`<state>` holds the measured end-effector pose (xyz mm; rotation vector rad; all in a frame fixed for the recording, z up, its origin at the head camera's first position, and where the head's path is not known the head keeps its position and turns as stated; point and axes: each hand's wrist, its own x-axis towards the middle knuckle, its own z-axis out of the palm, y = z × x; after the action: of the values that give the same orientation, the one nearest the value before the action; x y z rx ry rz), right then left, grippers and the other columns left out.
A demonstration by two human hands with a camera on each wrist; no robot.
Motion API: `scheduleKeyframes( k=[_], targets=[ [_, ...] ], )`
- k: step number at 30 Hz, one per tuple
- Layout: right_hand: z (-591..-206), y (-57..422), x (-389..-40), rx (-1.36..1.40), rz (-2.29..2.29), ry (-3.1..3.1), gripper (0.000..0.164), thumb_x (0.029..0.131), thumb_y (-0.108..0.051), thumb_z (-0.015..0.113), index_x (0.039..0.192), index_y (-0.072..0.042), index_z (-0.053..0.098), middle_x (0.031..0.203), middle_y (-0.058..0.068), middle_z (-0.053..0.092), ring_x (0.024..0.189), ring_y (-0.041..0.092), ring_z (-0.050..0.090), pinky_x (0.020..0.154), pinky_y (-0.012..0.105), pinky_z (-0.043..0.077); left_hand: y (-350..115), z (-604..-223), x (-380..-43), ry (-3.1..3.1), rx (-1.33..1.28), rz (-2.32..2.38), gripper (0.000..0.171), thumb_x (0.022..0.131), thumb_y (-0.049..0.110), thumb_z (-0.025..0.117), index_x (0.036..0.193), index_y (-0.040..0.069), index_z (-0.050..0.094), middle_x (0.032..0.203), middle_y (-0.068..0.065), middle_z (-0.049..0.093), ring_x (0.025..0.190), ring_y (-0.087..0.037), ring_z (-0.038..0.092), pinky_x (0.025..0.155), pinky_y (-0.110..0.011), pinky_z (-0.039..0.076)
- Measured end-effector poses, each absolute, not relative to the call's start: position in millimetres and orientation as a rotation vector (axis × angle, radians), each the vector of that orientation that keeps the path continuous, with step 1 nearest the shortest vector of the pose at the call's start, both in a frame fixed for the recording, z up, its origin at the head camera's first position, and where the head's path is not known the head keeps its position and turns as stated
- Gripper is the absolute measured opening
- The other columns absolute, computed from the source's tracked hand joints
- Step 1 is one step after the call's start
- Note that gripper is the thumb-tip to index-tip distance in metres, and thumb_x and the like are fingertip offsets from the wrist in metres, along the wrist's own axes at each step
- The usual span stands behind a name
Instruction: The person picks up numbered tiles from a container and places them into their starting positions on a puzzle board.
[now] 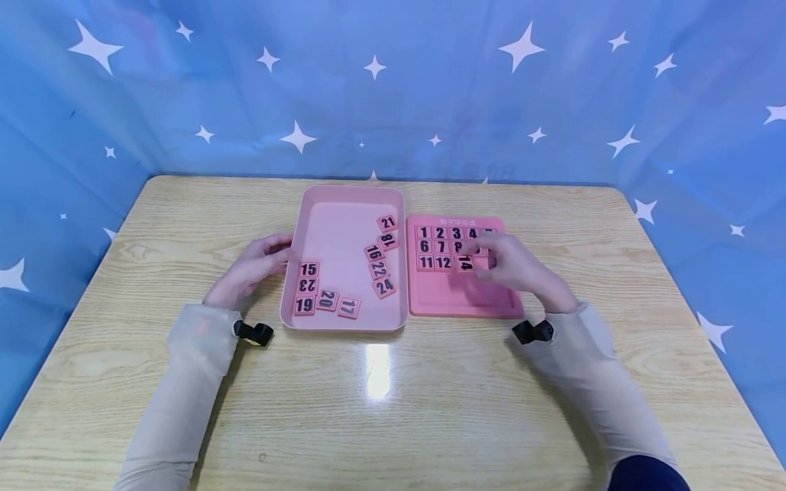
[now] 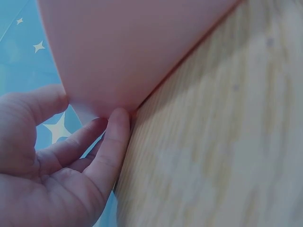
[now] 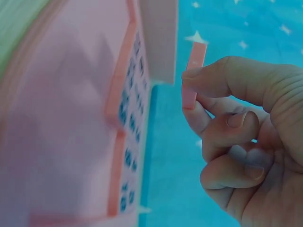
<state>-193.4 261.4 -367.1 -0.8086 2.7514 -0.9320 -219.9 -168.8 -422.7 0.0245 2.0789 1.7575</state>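
My right hand (image 1: 512, 262) pinches a pink number tile (image 3: 193, 75) between thumb and index finger, its other fingers curled. In the head view this tile reads 14, turned sideways, and overlaps the pink puzzle board (image 1: 454, 300) beside tile 12 (image 1: 443, 262). The right wrist view shows it edge-on, apart from the board. Rows of tiles starting at 1 (image 1: 423, 232), 6 (image 1: 424, 247) and 11 (image 1: 426, 262) lie on the board; my hand hides some at the right. At the left, my left hand (image 1: 254, 266) touches the outer wall of the pink tray (image 2: 123, 47) with its fingertips.
Loose tiles lie in the tray: 15 (image 1: 309, 269), 19 (image 1: 303, 305) and others at left, 21 (image 1: 387, 223) to 24 (image 1: 383, 287) along the right side. Tray and board stand side by side on a wooden table (image 1: 442, 402). A blue starry curtain (image 1: 393, 95) hangs behind.
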Motion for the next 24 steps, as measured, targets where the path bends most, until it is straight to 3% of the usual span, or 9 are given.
scheduleKeyframes(
  k=[6, 13, 20, 24],
  targets=[
    [-374, 283, -189, -0.676, -0.920, 2.735, 0.039, 0.068, 0.017, 0.063, 0.104, 0.002, 0.065, 0.095, 0.014, 0.063, 0.050, 0.009, 0.038, 0.047, 0.022, 0.035, -170, -423, -220, 2.093, 0.044, 1.757, 0.051, 0.096, 0.012, 0.051, 0.140, -0.007, 0.034, 0.135, -0.025, 0.041, 0.098, -0.008, 0.052, 0.083, -0.017, 0.049],
    [-383, 292, -188, -0.736, -0.959, 2.706, 0.034, 0.065, 0.014, 0.065, 0.098, 0.005, 0.064, 0.091, 0.015, 0.060, 0.052, 0.012, 0.043, 0.044, 0.023, 0.038, -170, -423, -220, 2.102, 0.048, 1.748, 0.050, 0.097, 0.011, 0.051, 0.140, -0.008, 0.034, 0.133, -0.025, 0.041, 0.096, -0.007, 0.053, 0.082, -0.017, 0.050],
    [-391, 293, -190, -0.708, -0.774, 2.747, 0.038, 0.064, 0.017, 0.061, 0.098, 0.001, 0.067, 0.086, 0.011, 0.061, 0.072, 0.021, 0.047, 0.061, 0.031, 0.041, -170, -423, -220, 2.094, 0.048, 1.747, 0.050, 0.097, 0.012, 0.050, 0.141, -0.006, 0.034, 0.133, -0.024, 0.041, 0.097, -0.008, 0.052, 0.083, -0.017, 0.049],
    [-391, 292, -188, -0.719, -0.741, 2.735, 0.043, 0.062, 0.020, 0.058, 0.099, 0.000, 0.066, 0.079, 0.008, 0.054, 0.073, 0.022, 0.047, 0.061, 0.031, 0.041, -170, -425, -221, 2.089, 0.048, 1.758, 0.050, 0.097, 0.011, 0.051, 0.140, -0.007, 0.034, 0.134, -0.024, 0.041, 0.098, -0.008, 0.052, 0.083, -0.017, 0.050]
  ],
)
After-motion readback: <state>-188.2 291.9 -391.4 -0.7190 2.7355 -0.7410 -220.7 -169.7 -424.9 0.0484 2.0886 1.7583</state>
